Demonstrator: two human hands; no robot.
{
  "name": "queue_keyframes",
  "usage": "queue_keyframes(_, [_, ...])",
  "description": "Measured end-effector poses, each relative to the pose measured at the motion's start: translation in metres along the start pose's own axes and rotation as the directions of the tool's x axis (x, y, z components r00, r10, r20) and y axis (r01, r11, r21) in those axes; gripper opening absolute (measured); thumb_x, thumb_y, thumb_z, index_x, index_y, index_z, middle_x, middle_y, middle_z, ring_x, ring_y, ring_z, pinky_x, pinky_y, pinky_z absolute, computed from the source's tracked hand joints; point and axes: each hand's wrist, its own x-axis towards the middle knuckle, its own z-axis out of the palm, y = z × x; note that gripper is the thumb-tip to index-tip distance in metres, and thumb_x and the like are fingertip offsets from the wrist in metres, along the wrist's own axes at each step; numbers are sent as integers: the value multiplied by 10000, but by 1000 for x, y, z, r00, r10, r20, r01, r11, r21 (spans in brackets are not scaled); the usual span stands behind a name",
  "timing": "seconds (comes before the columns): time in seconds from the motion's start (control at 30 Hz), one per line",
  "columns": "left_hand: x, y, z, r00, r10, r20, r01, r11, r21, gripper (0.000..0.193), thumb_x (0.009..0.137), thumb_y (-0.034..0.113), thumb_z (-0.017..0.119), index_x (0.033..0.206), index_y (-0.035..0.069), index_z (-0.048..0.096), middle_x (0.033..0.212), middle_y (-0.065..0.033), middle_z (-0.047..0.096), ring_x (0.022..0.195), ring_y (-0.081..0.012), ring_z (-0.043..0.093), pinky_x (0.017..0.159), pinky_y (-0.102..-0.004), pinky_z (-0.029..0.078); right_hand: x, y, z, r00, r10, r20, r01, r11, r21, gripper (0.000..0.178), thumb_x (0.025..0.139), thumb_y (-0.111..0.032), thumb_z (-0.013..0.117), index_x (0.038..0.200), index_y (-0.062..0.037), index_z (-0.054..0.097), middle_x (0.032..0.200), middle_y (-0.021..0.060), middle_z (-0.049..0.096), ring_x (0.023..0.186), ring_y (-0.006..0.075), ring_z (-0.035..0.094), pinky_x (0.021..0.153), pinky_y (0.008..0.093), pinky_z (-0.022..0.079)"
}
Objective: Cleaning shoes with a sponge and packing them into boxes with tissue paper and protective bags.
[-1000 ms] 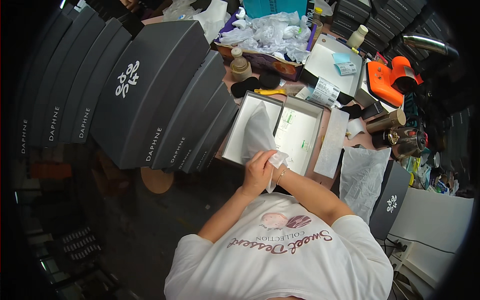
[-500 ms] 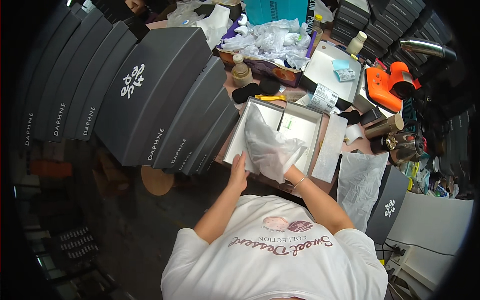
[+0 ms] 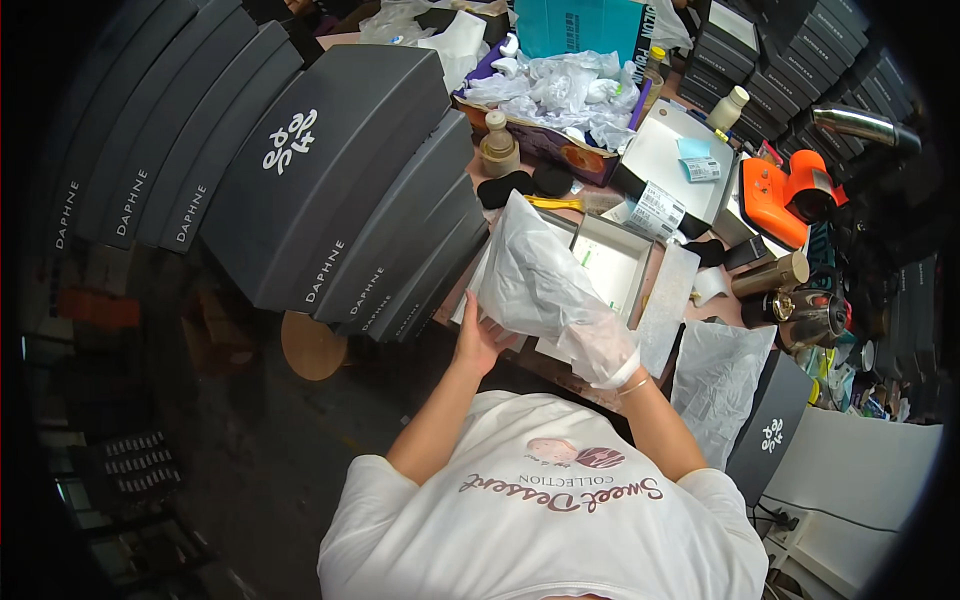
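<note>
A thin white translucent bag (image 3: 535,270) is raised over the box, bulging toward its far end; what fills it is hidden. My right hand (image 3: 598,345) is inside its near right end up to the wrist, fingers veiled by the film. At its lower left edge, my left hand (image 3: 478,335) holds the bag, thumb up along the side and fingers partly behind it. Under the bag lies an open shoe box with a white inside (image 3: 615,262), its left part largely covered.
Stacked dark grey shoe boxes (image 3: 330,170) rise on the left. Beyond the open box are a yellow-handled brush (image 3: 555,203), a bottle (image 3: 498,145) and a carton of crumpled plastic (image 3: 570,90). An orange device (image 3: 772,203) and another white bag (image 3: 718,385) are on the right.
The white bag has been lifted up from the open box and spread wider. My right hand has moved right and nearer to me inside it; my left hand has come against the bag's edge.
</note>
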Motion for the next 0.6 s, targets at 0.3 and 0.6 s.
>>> queue_keyframes(0.3, [-14,7,21,953,303,-14,-304,952,-23,308,948,246,578,1169,33,547,1074,-61,604,964,-168,594,856,-309,480,-67,-6,-17,746,598,292,-395,45,918,355,973,-314,409,1166,-62,568,1033,119,614,897,236,612,809,320,511])
queue_keyframes(0.6, [-52,-41,34,951,18,309,-135,923,360,557,953,462,506,1322,47,456,1209,-69,557,1114,-193,525,968,-379,392,-51,-12,23,978,160,-135,-164,986,-22,385,820,-231,653,1173,-94,581,1063,111,620,1001,263,574,861,364,455])
